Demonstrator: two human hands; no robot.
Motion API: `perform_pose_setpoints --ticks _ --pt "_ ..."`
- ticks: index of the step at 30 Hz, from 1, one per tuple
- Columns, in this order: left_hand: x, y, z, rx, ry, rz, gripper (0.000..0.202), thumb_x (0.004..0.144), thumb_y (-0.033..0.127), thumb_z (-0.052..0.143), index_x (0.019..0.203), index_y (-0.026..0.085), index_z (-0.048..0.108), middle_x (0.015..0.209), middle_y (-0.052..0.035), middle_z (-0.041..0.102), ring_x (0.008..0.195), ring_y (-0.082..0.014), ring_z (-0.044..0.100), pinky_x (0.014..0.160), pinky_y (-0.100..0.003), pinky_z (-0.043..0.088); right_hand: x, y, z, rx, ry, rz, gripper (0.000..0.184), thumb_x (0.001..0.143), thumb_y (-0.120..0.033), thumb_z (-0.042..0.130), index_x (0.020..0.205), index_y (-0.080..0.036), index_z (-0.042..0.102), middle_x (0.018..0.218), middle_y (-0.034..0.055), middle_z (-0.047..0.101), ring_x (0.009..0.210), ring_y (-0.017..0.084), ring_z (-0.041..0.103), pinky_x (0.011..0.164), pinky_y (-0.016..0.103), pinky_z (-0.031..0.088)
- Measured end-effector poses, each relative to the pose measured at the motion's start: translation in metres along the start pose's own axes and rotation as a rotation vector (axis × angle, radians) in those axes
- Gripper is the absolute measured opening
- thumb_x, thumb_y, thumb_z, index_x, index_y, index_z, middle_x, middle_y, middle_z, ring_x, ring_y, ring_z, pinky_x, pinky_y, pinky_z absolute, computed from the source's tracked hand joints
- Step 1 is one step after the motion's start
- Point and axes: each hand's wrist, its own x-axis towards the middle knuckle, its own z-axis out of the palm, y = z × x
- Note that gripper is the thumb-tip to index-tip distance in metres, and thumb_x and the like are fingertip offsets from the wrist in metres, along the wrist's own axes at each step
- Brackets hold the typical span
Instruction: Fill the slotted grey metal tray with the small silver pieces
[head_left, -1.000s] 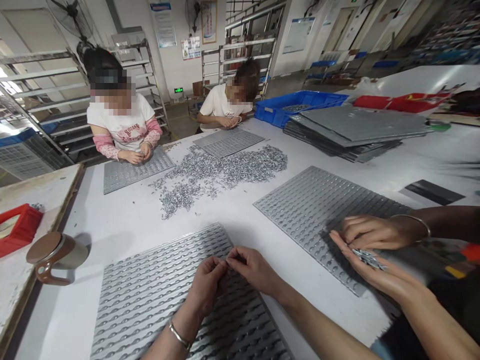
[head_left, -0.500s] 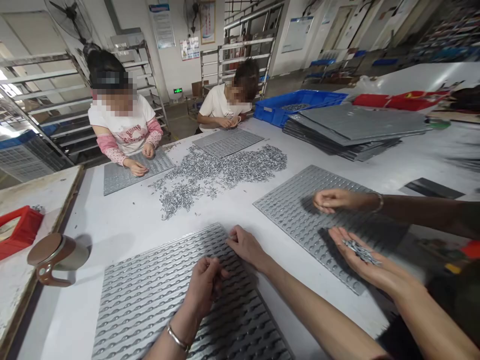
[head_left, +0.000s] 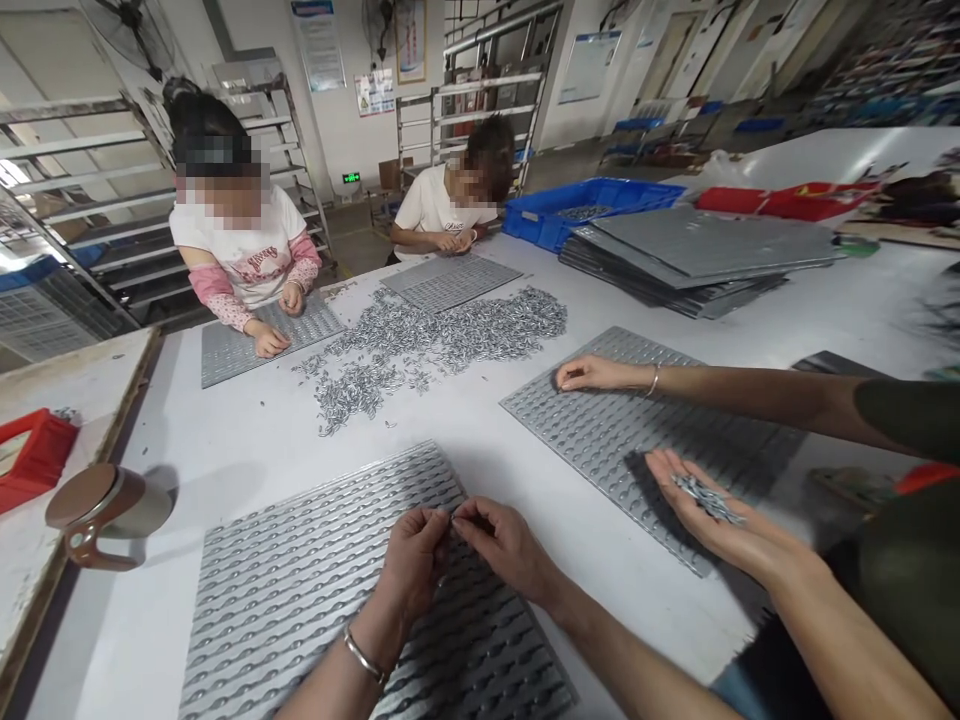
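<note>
My left hand (head_left: 414,562), with a silver bangle at the wrist, is curled closed above the grey sheet with rows of pointed oval bumps (head_left: 289,590). What lies inside its fingers is hidden. Thumb and index finger of my right hand (head_left: 504,545) are pinched together right beside the left fingertips, over the sheet's right part. Anything in that pinch is too small to make out. Beyond the sheet, a loose heap of small silvery pointed pieces (head_left: 480,325) is spread across the white table (head_left: 247,440).
At right, a co-worker's hand (head_left: 697,510) cups silvery pieces over another bumpy sheet (head_left: 600,440). Two people sit opposite with sheets. A brown-lidded mug (head_left: 112,510) and red bin (head_left: 34,455) stand left; a blue crate (head_left: 540,220) and stacked sheets (head_left: 697,245) are at the back.
My right hand has come back from the sheet's far right corner to meet my left fingertips. The neighbouring co-worker's upper hand has shifted left over their sheet.
</note>
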Motion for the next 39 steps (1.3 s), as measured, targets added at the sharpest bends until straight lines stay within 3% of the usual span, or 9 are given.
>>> perform_pose_setpoints --ticks 5,8,12,21,28,31,33,36,39 --pt "0.010 -0.001 0.001 0.022 0.036 0.001 0.063 0.055 0.072 0.084 0.065 0.017 0.056 0.048 0.0088 0.041 0.038 -0.0032 0.026 0.037 -0.020 0.014 0.010 -0.001 -0.001 0.018 -0.025 -0.028 0.025 0.090 -0.041 0.059 0.082 -0.018 0.066 0.078 0.0033 0.071 0.075 0.018 0.064 0.073 0.029 0.051" --pt "0.011 -0.001 0.002 0.022 0.027 -0.019 0.062 0.055 0.072 0.084 0.065 0.017 0.056 0.047 0.0093 0.040 0.038 -0.0029 0.025 0.036 -0.020 0.014 0.015 0.001 0.000 0.102 -0.002 0.050 0.027 0.089 -0.044 0.058 0.081 -0.019 0.064 0.075 0.0022 0.068 0.071 0.016 0.062 0.066 0.027 0.051" --pt "0.008 0.003 0.001 0.000 0.038 -0.031 0.062 0.054 0.070 0.085 0.068 0.017 0.056 0.054 0.0059 0.051 0.038 -0.0026 0.028 0.036 -0.019 0.015 0.033 0.015 -0.008 0.202 0.059 0.156 0.028 0.085 -0.048 0.060 0.080 -0.020 0.060 0.078 0.0021 0.067 0.065 0.016 0.060 0.056 0.026 0.051" --pt "0.003 0.012 -0.018 -0.129 0.113 -0.066 0.063 0.049 0.063 0.091 0.076 0.015 0.060 0.061 0.0022 0.059 0.041 -0.0027 0.034 0.037 -0.017 0.015 0.072 0.037 -0.023 -0.447 -0.081 0.037 0.019 0.085 -0.028 0.056 0.074 -0.018 0.067 0.072 0.0022 0.071 0.070 0.017 0.063 0.064 0.026 0.044" --pt "0.003 0.007 -0.018 -0.172 0.103 -0.075 0.053 0.063 0.057 0.086 0.079 0.014 0.060 0.062 0.0017 0.059 0.042 -0.0032 0.034 0.038 -0.017 0.014 0.070 0.039 -0.008 -0.550 -0.003 0.046 0.019 0.092 -0.031 0.055 0.080 -0.020 0.064 0.078 0.0042 0.071 0.076 0.020 0.063 0.070 0.029 0.041" --pt "0.000 0.010 -0.013 -0.200 0.107 -0.093 0.053 0.075 0.062 0.075 0.087 0.012 0.062 0.064 -0.0013 0.063 0.042 -0.0045 0.035 0.039 -0.018 0.014 0.067 0.038 -0.005 -0.593 0.094 0.114 0.008 0.088 -0.027 0.062 0.093 -0.020 0.061 0.078 0.0031 0.068 0.074 0.019 0.061 0.068 0.028 0.040" --pt "-0.004 0.013 -0.009 -0.194 0.088 -0.097 0.058 0.083 0.068 0.062 0.097 0.012 0.062 0.068 -0.0046 0.067 0.041 -0.0052 0.034 0.038 -0.019 0.013 0.062 0.032 -0.005 -0.585 0.134 0.146 0.019 0.086 -0.027 0.066 0.103 -0.020 0.059 0.073 0.0000 0.065 0.070 0.018 0.061 0.066 0.027 0.040" --pt "-0.010 0.013 -0.005 -0.136 0.038 -0.093 0.070 0.087 0.078 0.045 0.113 0.014 0.058 0.072 -0.0067 0.070 0.037 -0.0063 0.033 0.038 -0.020 0.013 0.046 0.013 -0.007 -0.465 0.094 0.018 0.018 0.094 -0.033 0.059 0.106 -0.021 0.061 0.075 -0.0003 0.065 0.072 0.018 0.062 0.070 0.029 0.045" --pt "-0.015 0.007 -0.003 -0.046 -0.017 -0.040 0.079 0.084 0.084 0.039 0.121 0.017 0.056 0.057 0.0021 0.060 0.034 -0.0073 0.028 0.037 -0.021 0.013 0.023 -0.009 -0.006 -0.330 -0.092 -0.269 0.017 0.096 -0.028 0.054 0.099 -0.022 0.069 0.097 0.0052 0.070 0.089 0.019 0.065 0.081 0.031 0.050"
